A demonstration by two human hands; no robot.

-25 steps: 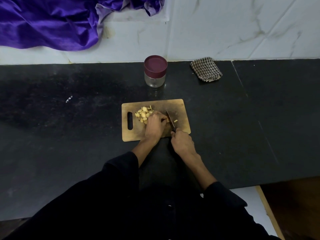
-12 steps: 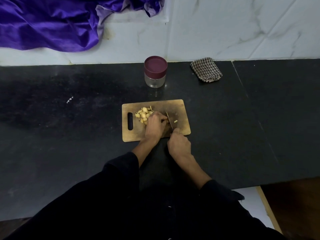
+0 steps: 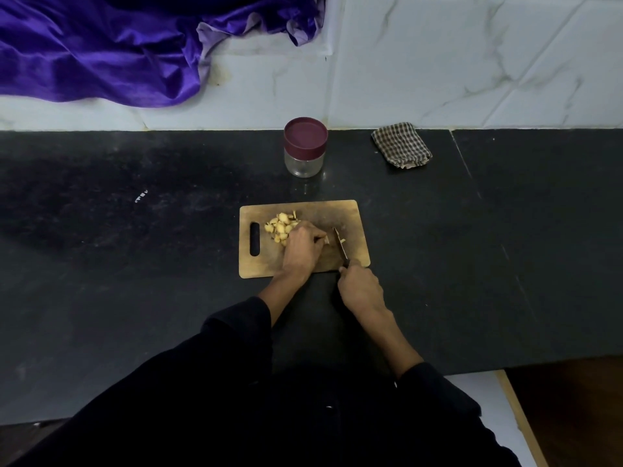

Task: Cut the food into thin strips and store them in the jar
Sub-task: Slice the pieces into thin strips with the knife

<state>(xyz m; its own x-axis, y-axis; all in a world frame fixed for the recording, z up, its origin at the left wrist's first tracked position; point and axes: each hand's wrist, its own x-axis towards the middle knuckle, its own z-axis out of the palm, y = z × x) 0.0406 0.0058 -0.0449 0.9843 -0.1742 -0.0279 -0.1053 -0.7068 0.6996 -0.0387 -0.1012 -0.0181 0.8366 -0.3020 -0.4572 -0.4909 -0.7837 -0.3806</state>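
Item: wooden cutting board (image 3: 350,214) with a handle slot at its left end, lying on the near-centre of a black stone counter (image 3: 135,281). Contents: a heap of pale yellow food pieces (image 3: 280,226) on the left-centre of the board, chunky and not yet in strips as far as can be told; a few thin strips (image 3: 342,240) lie just right of the blade. Left hand (image 3: 301,249): fingers curled down over one piece, pinning it to the board just beside the heap; the piece itself is mostly hidden beneath the fingers. Right hand (image 3: 361,285): fingers wrapped round the handle of a small knife (image 3: 340,246) at the near edge of the board, the blade pointing away and sitting just right of the left fingertips. Glass jar (image 3: 305,148): stands upright on the counter beyond the board, near the wall, its maroon lid on; it looks empty. Checked cloth (image 3: 401,145): folded, far right of the jar. Purple fabric (image 3: 101,48): draped on the ledge, far left. Status, by judgement: cutting early, most of the heap uncut; opening and filling the jar are not begun.
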